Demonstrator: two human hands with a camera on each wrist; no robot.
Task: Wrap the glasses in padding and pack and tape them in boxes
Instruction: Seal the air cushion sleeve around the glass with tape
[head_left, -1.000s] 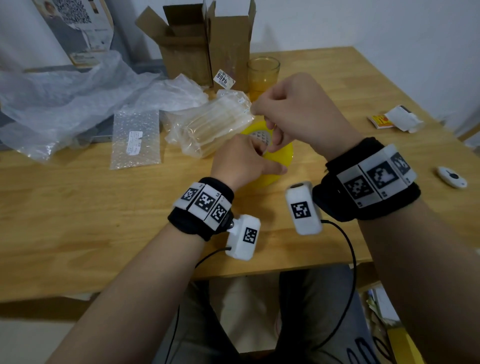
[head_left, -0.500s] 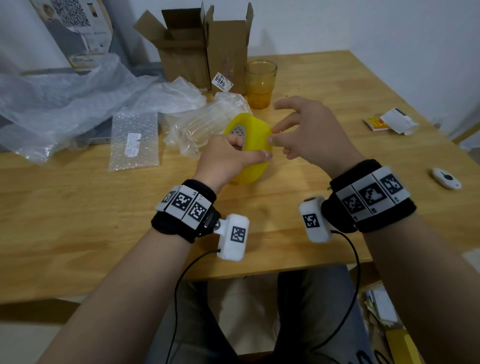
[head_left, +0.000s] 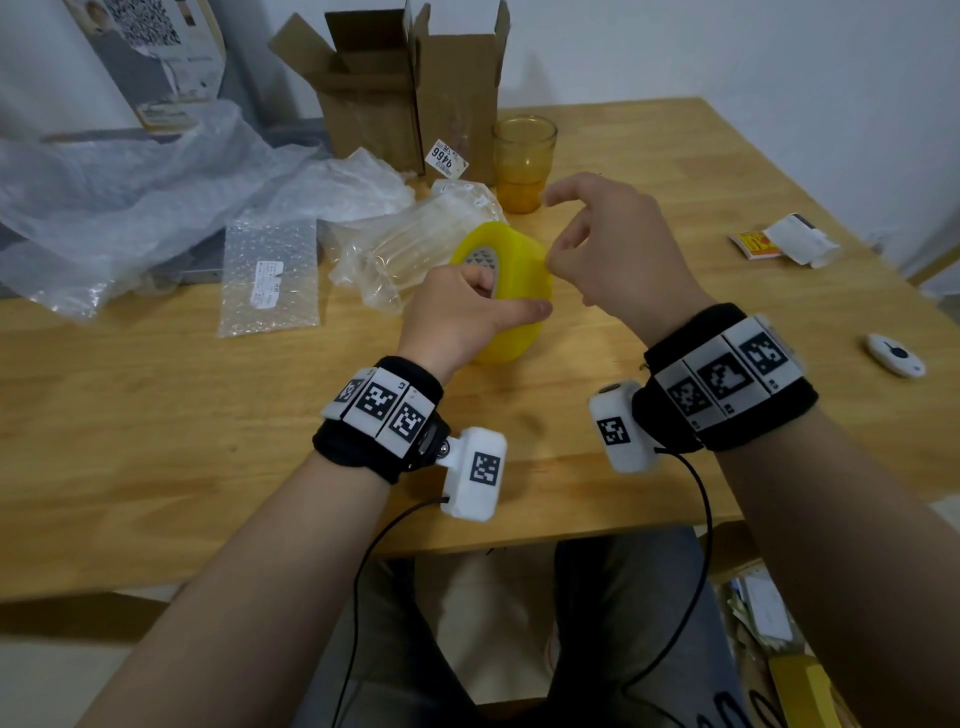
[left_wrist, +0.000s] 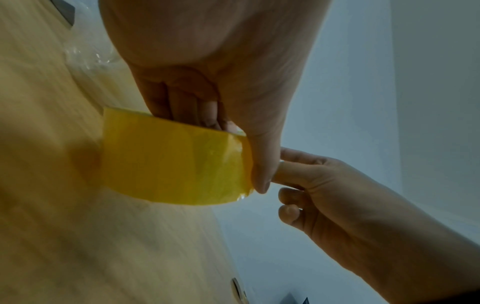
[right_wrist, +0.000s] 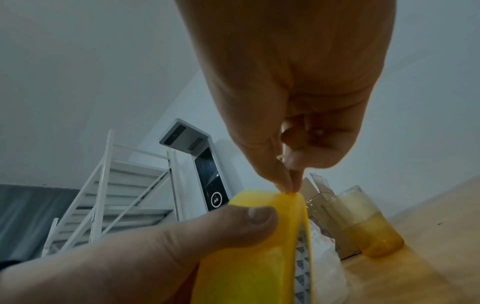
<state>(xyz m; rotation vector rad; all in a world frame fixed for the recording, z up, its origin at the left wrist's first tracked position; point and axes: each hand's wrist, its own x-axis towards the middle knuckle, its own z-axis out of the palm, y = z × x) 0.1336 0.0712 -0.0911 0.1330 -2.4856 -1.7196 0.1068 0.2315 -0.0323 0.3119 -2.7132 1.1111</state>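
Observation:
My left hand (head_left: 467, 312) grips a yellow tape roll (head_left: 511, 270) held on edge just above the table, fingers through its core and thumb on the outer face (right_wrist: 233, 222). My right hand (head_left: 548, 262) pinches the roll's upper rim between thumb and forefinger (right_wrist: 288, 187); its other fingers are spread. A glass wrapped in clear air-column padding (head_left: 415, 249) lies just behind the roll. An amber glass (head_left: 523, 163) stands bare beyond it. Two open cardboard boxes (head_left: 374, 98) stand at the back.
A small bubble-wrap bag (head_left: 270, 275) and a large crumpled plastic sheet (head_left: 130, 197) cover the left of the wooden table (head_left: 156, 441). At the right lie a paper packet (head_left: 784, 241) and a small white device (head_left: 894, 354).
My left hand has tipped the tape roll up on edge. My right hand has opened from a fist above it and come down to pinch the roll's rim.

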